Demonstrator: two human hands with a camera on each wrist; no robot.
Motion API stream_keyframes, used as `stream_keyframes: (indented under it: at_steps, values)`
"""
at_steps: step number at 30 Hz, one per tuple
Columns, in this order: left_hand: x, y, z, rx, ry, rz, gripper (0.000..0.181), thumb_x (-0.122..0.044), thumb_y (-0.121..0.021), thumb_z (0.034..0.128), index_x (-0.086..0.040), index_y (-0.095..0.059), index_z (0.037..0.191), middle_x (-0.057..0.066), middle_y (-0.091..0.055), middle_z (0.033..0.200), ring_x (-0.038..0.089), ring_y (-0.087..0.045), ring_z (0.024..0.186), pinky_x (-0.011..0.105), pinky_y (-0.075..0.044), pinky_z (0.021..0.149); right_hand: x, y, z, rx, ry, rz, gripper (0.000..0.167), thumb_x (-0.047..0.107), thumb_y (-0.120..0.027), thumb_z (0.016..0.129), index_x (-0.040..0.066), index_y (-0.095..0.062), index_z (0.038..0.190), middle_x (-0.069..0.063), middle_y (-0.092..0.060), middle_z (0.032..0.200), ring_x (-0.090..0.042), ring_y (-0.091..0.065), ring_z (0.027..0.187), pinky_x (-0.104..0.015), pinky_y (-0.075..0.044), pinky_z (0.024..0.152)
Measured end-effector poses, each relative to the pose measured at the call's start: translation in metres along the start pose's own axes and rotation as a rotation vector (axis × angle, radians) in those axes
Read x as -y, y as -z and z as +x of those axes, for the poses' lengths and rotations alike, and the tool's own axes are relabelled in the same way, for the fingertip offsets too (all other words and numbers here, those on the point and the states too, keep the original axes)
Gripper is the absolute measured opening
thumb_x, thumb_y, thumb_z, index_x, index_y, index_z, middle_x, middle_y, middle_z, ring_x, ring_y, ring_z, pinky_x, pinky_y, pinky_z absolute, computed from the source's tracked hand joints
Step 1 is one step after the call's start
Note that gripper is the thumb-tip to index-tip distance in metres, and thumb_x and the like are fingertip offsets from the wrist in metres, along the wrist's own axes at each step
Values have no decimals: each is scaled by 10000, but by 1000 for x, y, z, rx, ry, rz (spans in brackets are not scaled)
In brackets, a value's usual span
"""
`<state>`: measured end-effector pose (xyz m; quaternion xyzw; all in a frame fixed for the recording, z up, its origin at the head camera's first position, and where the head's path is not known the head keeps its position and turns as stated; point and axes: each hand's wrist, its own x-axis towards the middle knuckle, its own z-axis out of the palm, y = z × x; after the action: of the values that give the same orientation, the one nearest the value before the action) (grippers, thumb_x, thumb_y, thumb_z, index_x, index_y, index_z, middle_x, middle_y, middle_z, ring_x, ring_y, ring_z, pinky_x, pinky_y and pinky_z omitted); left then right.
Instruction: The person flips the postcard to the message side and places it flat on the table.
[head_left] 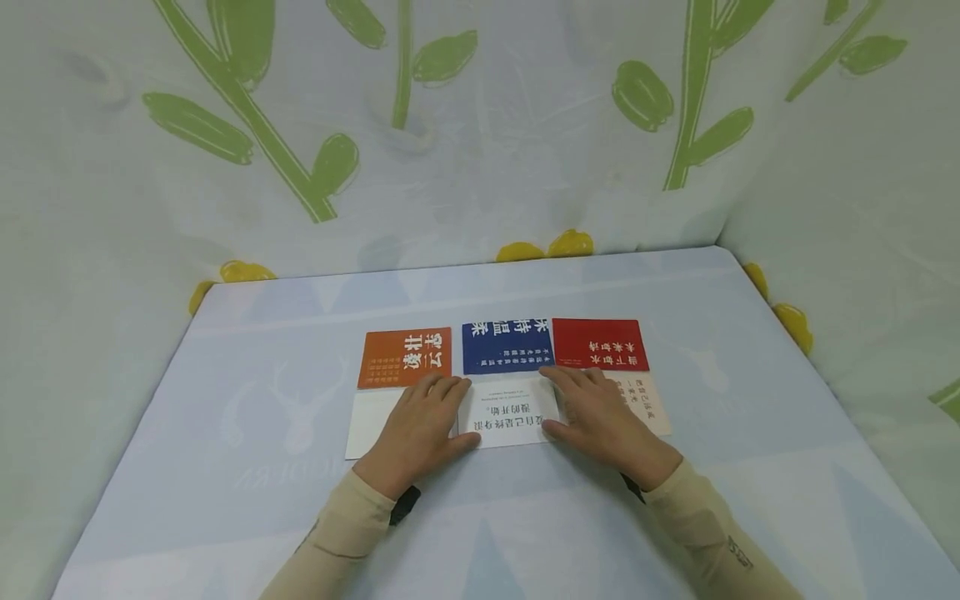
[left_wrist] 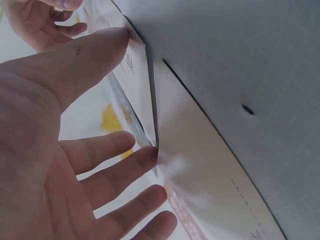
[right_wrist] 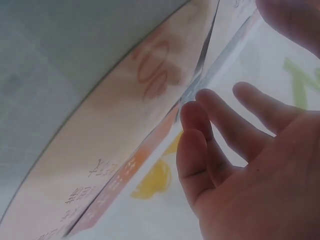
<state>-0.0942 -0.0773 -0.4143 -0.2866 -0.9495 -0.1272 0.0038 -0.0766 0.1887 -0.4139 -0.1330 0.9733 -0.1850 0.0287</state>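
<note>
A white card [head_left: 506, 417] with black printed characters lies between the two hands on the table. My left hand [head_left: 418, 429] touches its left edge with thumb and fingertips, the fingers fairly straight and spread in the left wrist view. At the card's right edge is my right hand [head_left: 609, 425], its fingers loosely bent, thumb near the lower right corner. Partly under the left hand lies a plain white card [head_left: 367, 425]. A cream card [head_left: 651, 408] is partly hidden by the right hand. Behind them sit an orange card [head_left: 386, 358], a blue card [head_left: 498, 354] and a red card [head_left: 592, 337].
The cards form two rows on a pale, patterned table [head_left: 247, 358]. A white curtain [head_left: 480, 183] with green leaves and yellow flowers hangs behind the table's far edge and along its sides.
</note>
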Motion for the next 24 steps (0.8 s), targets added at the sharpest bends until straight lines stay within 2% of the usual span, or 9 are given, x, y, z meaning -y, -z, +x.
stream_keyframes:
  at_steps: [5,9,18,24]
  values:
    - [0,-1,3,-1,-5,7,763,-423,-858,799,-48,-574,1399,117,-622,1335,337,-505,1280,487,-408,1082,1,-2,3,52,-14,-14,834,293,-884,774,123,-492,1491,-132,-535,1461,-377,-477,1281,-586,-411,1027]
    - [0,-1,5,-3,-5,5,765,-419,-865,790,-51,-579,1397,112,-626,1315,322,-514,1259,476,-421,1069,0,-3,3,64,-11,-24,829,294,-884,773,116,-500,1487,-141,-525,1465,-383,-456,1305,-596,-390,1051]
    - [-2,-2,6,5,10,-14,763,-389,-869,789,-41,-576,1401,133,-619,1289,327,-514,1245,473,-426,1067,2,-3,5,33,0,-28,817,253,-887,766,115,-513,1479,-139,-546,1430,-353,-485,1244,-562,-432,1018]
    - [-3,-2,4,-19,13,1,782,-380,-875,786,-27,-560,1409,130,-617,1305,318,-518,1250,465,-431,1066,2,-1,5,-24,28,-15,817,231,-909,744,125,-534,1462,-141,-565,1383,-345,-504,1233,-554,-445,1010]
